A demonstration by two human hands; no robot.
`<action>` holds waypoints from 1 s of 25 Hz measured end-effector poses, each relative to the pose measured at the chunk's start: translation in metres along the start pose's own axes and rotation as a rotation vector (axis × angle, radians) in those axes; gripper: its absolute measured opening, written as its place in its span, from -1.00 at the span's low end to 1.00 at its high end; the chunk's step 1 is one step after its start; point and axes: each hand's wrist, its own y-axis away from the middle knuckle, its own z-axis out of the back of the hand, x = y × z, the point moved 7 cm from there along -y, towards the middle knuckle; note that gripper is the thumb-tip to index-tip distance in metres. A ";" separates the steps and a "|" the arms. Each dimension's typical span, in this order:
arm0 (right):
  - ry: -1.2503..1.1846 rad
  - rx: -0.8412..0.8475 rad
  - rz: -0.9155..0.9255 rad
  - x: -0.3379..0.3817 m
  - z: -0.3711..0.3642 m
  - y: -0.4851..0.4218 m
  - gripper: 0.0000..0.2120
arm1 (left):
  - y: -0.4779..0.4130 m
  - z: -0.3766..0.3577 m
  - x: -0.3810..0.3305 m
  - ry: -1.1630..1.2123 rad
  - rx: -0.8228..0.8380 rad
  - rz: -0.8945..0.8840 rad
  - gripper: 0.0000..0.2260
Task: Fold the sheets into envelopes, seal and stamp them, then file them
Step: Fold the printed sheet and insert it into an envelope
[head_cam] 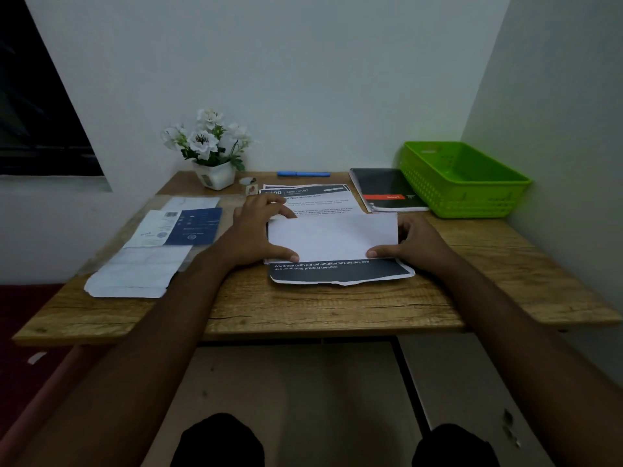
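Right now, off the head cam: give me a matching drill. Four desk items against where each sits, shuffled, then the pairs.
Items
1. green basket
2. blue marker
3. flower pot
4. folded sheet

Places
A. desk centre, left hand and right hand on its ends
B. back right corner of the desk
C. back edge, left of centre
D. lying flat along the back wall, near the middle

Pairs: 1-B, 2-D, 3-C, 4-A
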 end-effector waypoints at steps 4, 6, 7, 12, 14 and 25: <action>-0.008 -0.034 0.006 -0.001 0.000 0.003 -0.51 | 0.004 0.003 -0.007 -0.010 -0.057 -0.018 -0.33; 0.023 -0.046 0.010 0.002 0.000 0.004 -0.50 | 0.006 0.005 -0.008 -0.001 -0.084 -0.038 -0.34; 0.032 -0.048 0.015 0.003 -0.001 0.005 -0.52 | 0.007 0.006 -0.009 0.013 -0.091 -0.049 -0.36; 0.070 -0.063 0.021 0.012 -0.003 0.011 -0.76 | 0.015 0.012 -0.007 0.208 -0.177 0.004 -0.35; 0.098 -0.068 0.066 0.017 -0.003 0.014 -0.77 | 0.019 0.015 -0.006 0.267 -0.214 0.029 -0.34; 0.180 -0.033 0.020 0.019 -0.003 0.027 -0.88 | 0.054 0.017 -0.017 0.274 -0.094 0.022 -0.79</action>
